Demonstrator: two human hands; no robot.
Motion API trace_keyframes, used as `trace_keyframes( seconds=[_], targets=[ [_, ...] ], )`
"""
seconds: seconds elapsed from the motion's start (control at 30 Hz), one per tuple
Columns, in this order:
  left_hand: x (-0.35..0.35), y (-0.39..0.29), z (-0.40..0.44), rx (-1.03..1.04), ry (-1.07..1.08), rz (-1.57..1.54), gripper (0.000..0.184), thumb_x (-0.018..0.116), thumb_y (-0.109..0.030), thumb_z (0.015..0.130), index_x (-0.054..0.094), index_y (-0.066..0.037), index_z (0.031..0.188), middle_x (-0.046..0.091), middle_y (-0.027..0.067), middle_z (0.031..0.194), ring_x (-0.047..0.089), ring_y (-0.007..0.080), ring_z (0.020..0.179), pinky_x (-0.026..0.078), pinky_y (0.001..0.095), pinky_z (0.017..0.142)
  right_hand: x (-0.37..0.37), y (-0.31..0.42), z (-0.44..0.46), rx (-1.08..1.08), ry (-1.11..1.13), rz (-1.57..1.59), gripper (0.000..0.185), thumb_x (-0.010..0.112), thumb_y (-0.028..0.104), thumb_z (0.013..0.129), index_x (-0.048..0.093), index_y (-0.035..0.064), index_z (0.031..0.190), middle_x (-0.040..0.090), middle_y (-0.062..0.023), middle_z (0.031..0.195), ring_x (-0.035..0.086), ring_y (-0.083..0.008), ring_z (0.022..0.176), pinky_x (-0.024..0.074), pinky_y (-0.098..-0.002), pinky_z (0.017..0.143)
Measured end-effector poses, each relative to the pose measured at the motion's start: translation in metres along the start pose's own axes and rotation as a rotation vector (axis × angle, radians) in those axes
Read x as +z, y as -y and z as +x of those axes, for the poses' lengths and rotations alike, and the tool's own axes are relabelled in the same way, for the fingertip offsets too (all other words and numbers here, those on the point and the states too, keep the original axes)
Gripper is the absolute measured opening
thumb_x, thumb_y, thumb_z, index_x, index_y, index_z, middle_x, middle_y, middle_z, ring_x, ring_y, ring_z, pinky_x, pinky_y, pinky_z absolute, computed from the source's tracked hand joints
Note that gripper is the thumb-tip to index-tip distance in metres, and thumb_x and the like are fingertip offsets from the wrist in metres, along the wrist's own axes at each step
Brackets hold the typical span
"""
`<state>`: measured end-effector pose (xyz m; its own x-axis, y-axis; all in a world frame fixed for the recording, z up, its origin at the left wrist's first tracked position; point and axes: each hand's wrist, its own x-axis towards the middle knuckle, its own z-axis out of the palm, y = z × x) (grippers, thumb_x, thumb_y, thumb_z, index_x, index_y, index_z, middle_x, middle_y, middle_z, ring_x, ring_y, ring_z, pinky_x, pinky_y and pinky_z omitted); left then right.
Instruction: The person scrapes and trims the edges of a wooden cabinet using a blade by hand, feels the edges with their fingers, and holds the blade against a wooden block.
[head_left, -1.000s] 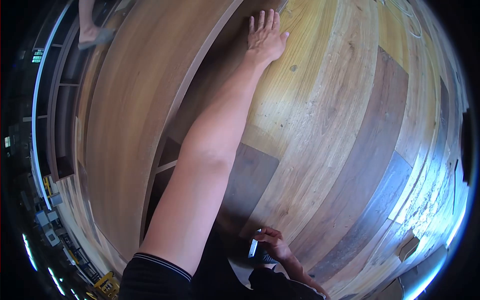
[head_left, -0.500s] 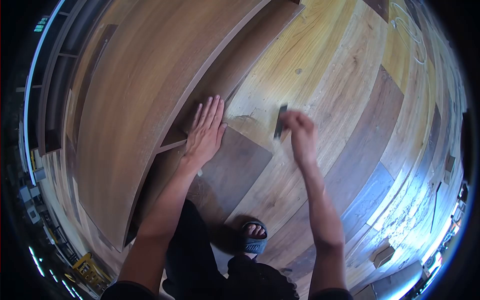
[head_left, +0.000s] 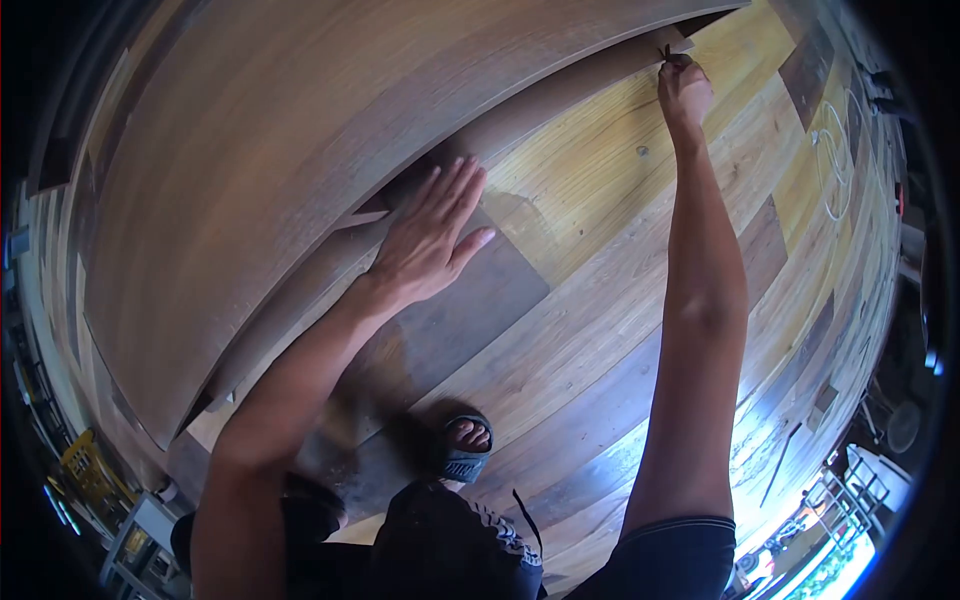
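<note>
A large wooden panel (head_left: pixel 300 130) fills the upper left, its long curved-looking edge running above the brown board (head_left: pixel 560 95) beneath it. Flat and with fingers stretched out, my left hand (head_left: pixel 425 235) lies at the lower edge of that board, over a dark floor piece; nothing is in it. At the far end of the board, my right hand (head_left: pixel 685 88) is closed around a small dark tool (head_left: pixel 667 54), only partly visible, beside the board's edge.
Patchwork wooden planks (head_left: pixel 600 290) cover the floor. My sandalled foot (head_left: pixel 467 445) is at the bottom centre. A white cable (head_left: pixel 832 165) lies coiled at the right. A yellow object (head_left: pixel 88 465) stands at the lower left, and metal frames (head_left: pixel 825 505) are at the lower right.
The view has turned. My right hand, low in the earliest frame, has moved up and out to the board's far end with the tool. My left hand has come back along the board.
</note>
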<state>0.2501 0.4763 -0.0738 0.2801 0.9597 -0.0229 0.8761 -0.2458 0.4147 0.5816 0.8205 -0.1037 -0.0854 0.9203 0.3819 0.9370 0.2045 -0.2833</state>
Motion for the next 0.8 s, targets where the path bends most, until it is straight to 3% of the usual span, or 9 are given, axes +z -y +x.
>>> trace_keyframes(
  seconds=[0.07,0.1,0.2,0.27,0.33,0.47,0.5,0.8],
  targets=[
    [-0.012,-0.012,-0.057,0.082,0.021,-0.196,0.074,0.051,-0.041,0.111,0.022,-0.004,0.168,0.024,0.0190,0.175,0.023,0.0305,0.163,0.014,0.0470,0.135,-0.002,0.008,-0.015,0.016,0.010,-0.113,0.029,0.060,0.030,0.096,0.079,0.0095,0.105,0.077,-0.0199,0.101,0.074,-0.0420,0.095,0.0586,-0.0512,0.086],
    [-0.026,-0.016,-0.089,0.118,0.110,-0.215,0.072,0.055,-0.041,0.110,0.029,-0.003,0.166,0.029,0.0195,0.172,0.027,0.0316,0.162,0.017,0.0482,0.134,0.002,0.009,-0.024,-0.088,-0.045,-0.056,0.025,0.062,0.028,0.096,0.079,0.0118,0.105,0.076,-0.0171,0.099,0.074,-0.0403,0.091,0.0584,-0.0513,0.083],
    [-0.077,-0.008,-0.197,0.188,0.359,-0.354,0.061,0.061,-0.041,0.107,0.053,-0.001,0.152,0.049,0.0200,0.161,0.040,0.0333,0.155,0.027,0.0500,0.131,-0.008,0.046,-0.046,-0.119,-0.054,-0.080,0.021,0.065,0.025,0.096,0.079,0.0132,0.104,0.075,-0.0148,0.097,0.073,-0.0389,0.087,0.0578,-0.0510,0.080],
    [-0.109,0.013,-0.274,0.166,0.507,-0.307,0.053,0.064,-0.041,0.104,0.064,-0.002,0.141,0.057,0.0192,0.154,0.051,0.0339,0.147,0.036,0.0499,0.126,-0.009,0.064,-0.062,-0.207,-0.075,-0.014,0.018,0.067,0.023,0.095,0.080,0.0137,0.103,0.074,-0.0140,0.094,0.072,-0.0375,0.085,0.0573,-0.0494,0.077],
    [-0.150,0.035,-0.338,-0.039,0.679,-0.285,0.047,0.065,-0.036,0.104,0.066,-0.004,0.138,0.063,0.0186,0.147,0.057,0.0350,0.140,0.041,0.0498,0.122,-0.012,0.083,-0.080,-0.179,-0.022,-0.001,0.020,0.070,0.023,0.096,0.080,0.0137,0.110,0.076,-0.0122,0.098,0.074,-0.0344,0.088,0.0577,-0.0466,0.079],
    [-0.204,0.062,-0.429,-0.367,0.645,-0.355,0.041,0.061,-0.032,0.105,0.070,-0.002,0.131,0.071,0.0209,0.132,0.066,0.0404,0.125,0.049,0.0503,0.111,-0.013,0.124,-0.123,-0.134,-0.017,0.033,0.020,0.071,0.020,0.094,0.081,0.0121,0.109,0.076,-0.0122,0.098,0.074,-0.0330,0.084,0.0579,-0.0446,0.078],
    [-0.209,0.063,-0.445,-0.469,0.624,-0.356,0.040,0.059,-0.031,0.105,0.071,-0.002,0.129,0.073,0.0215,0.128,0.067,0.0419,0.121,0.050,0.0501,0.109,-0.014,0.134,-0.134,-0.175,-0.045,0.111,0.016,0.071,0.015,0.091,0.081,0.0097,0.101,0.074,-0.0138,0.093,0.072,-0.0356,0.083,0.0573,-0.0477,0.077],
    [-0.190,0.038,-0.541,-0.657,0.453,-0.463,0.041,0.056,-0.029,0.107,0.068,0.000,0.134,0.072,0.0224,0.130,0.067,0.0432,0.119,0.051,0.0487,0.107,-0.029,0.246,-0.236,-0.232,0.078,0.237,0.016,0.073,0.014,0.090,0.079,0.0052,0.101,0.073,-0.0167,0.093,0.071,-0.0372,0.085,0.0568,-0.0484,0.077]
  ],
)
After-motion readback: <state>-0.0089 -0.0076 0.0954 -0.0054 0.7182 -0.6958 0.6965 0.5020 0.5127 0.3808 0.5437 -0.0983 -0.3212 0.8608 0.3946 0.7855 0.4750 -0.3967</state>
